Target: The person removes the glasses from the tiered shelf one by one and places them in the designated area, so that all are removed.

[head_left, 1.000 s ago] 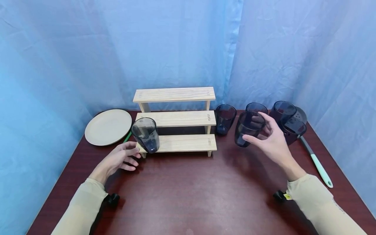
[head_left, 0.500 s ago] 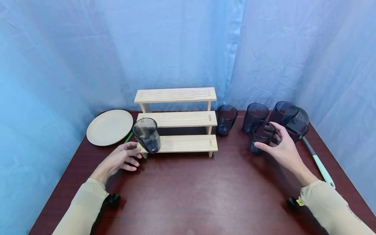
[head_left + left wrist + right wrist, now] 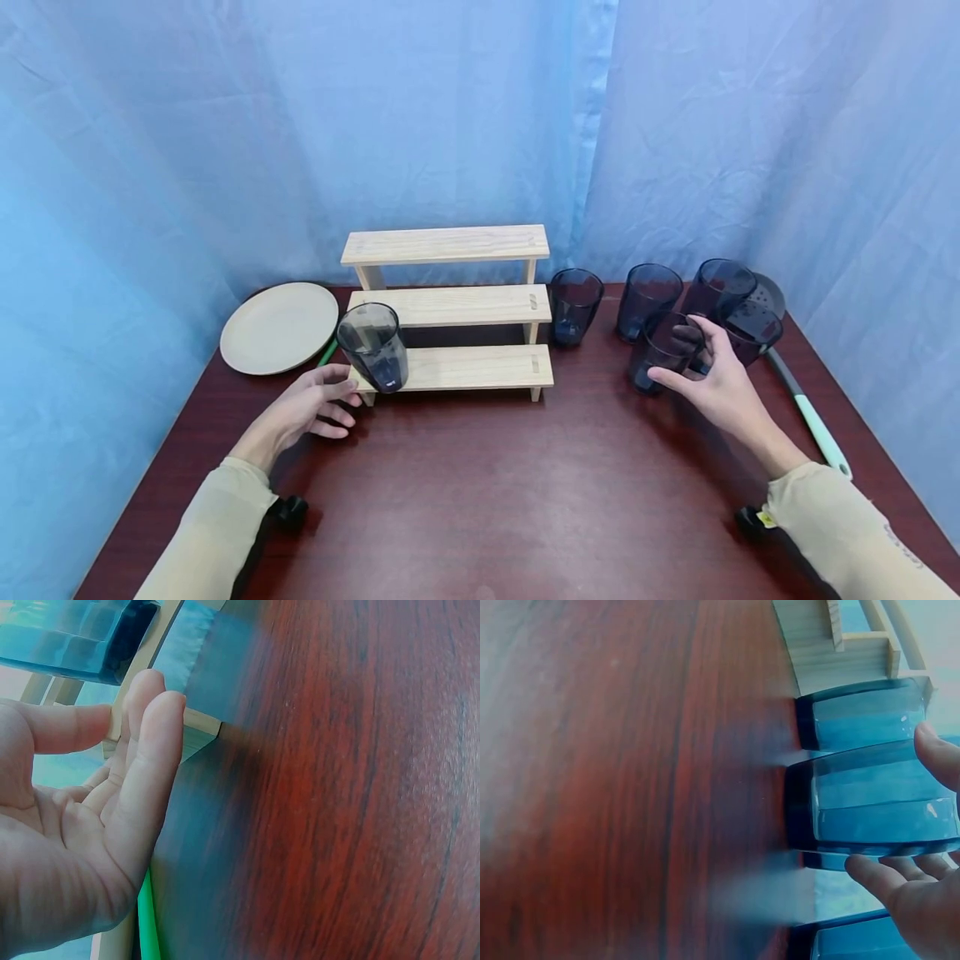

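Observation:
In the head view my right hand [image 3: 716,379] has its thumb and fingers around a dark, see-through drinking glass [image 3: 660,358]. The right wrist view shows this glass [image 3: 877,806] with its base at the tabletop, the thumb on one side and the fingers on the other. My left hand [image 3: 307,408] is at the left end of the three-step wooden shelf [image 3: 472,367], its fingers loosely spread and the thumb at the lowest step's edge. On that step, at its left end, stands another glass [image 3: 375,354], just above the left hand.
A glass [image 3: 573,308] stands right of the shelf. Farther right are three more glasses, one of them [image 3: 648,296] behind the held one. A slotted turner with a mint handle [image 3: 821,433] lies at the right edge. A cream plate [image 3: 281,327] and a green handle [image 3: 327,351] lie left.
My right hand has carried its glass right and down to the tabletop; over the last half second the glass has shifted slightly left. The left hand has stayed in place.

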Motion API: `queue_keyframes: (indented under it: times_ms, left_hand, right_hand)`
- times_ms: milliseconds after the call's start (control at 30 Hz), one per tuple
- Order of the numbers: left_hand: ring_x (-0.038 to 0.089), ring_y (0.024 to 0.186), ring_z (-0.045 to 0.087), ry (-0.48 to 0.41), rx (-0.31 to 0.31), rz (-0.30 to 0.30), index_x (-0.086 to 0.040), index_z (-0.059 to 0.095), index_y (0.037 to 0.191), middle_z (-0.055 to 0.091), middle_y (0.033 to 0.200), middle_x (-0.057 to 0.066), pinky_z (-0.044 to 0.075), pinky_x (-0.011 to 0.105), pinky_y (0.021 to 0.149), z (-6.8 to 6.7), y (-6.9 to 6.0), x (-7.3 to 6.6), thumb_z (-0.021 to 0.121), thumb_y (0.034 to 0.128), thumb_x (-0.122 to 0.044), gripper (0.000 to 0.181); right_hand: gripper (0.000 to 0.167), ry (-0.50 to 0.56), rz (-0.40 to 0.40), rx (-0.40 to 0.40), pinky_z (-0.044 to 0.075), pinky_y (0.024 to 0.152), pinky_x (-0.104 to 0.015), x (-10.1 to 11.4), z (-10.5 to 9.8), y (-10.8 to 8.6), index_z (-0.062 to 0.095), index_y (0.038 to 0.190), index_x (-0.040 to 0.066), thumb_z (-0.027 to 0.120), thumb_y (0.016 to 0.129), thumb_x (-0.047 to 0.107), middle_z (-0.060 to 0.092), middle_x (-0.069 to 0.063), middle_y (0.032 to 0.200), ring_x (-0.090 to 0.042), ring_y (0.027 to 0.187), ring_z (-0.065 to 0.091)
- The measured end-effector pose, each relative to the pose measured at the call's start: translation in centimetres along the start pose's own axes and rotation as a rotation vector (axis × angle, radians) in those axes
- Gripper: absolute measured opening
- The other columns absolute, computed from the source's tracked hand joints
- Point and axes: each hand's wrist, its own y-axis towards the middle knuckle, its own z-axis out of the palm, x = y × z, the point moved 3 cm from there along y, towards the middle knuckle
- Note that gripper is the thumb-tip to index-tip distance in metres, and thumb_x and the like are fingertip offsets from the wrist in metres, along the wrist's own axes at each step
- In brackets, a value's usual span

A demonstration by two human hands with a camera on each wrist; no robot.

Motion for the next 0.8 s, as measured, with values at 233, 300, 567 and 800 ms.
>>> queue_keyframes:
  times_ms: [233,300,567,800]
  left_hand:
    - [0.021,0.071,0.068,-0.005,-0.002,-0.003,-0.005,0.031,0.151,0.063,0.105,0.015,0.062,0.04,0.064,-0.09,0.09,0.05,0.058,0.1042,-0.028,0.059]
    - [0.021,0.071,0.068,-0.002,0.0,-0.003,-0.005,0.03,0.151,0.063,0.106,0.015,0.062,0.04,0.065,-0.08,0.06,0.01,0.059,0.104,-0.029,0.06]
    - [0.021,0.071,0.068,-0.003,0.003,0.0,-0.005,0.03,0.151,0.063,0.106,0.016,0.062,0.04,0.064,-0.03,0.0,-0.18,0.059,0.1041,-0.028,0.059]
    - [0.021,0.071,0.068,-0.008,0.004,-0.002,-0.005,0.031,0.15,0.063,0.106,0.015,0.062,0.04,0.065,-0.05,0.04,0.03,0.059,0.1038,-0.029,0.059]
  right_hand:
    - [0.095,0.002,-0.002,0.0,0.049,0.085,-0.01,-0.13,0.17,-0.07,0.016,0.159,0.009,0.08,0.09,0.022,0.043,-0.012,0.147,-0.026,0.129,0.05]
    - [0.094,0.009,-0.004,0.0,0.049,0.085,-0.009,-0.18,0.2,-0.12,0.017,0.159,0.009,0.08,0.09,0.021,0.043,-0.013,0.148,-0.026,0.129,0.05]
    - [0.093,0.009,0.001,0.005,0.048,0.086,-0.009,-0.1,0.16,0.02,0.016,0.159,0.01,0.079,0.091,0.022,0.042,-0.013,0.15,-0.025,0.132,0.048]
    - [0.099,-0.017,-0.015,0.002,0.049,0.088,-0.012,0.13,0.03,0.14,0.015,0.162,0.016,0.081,0.089,0.02,0.039,-0.014,0.152,-0.029,0.134,0.047]
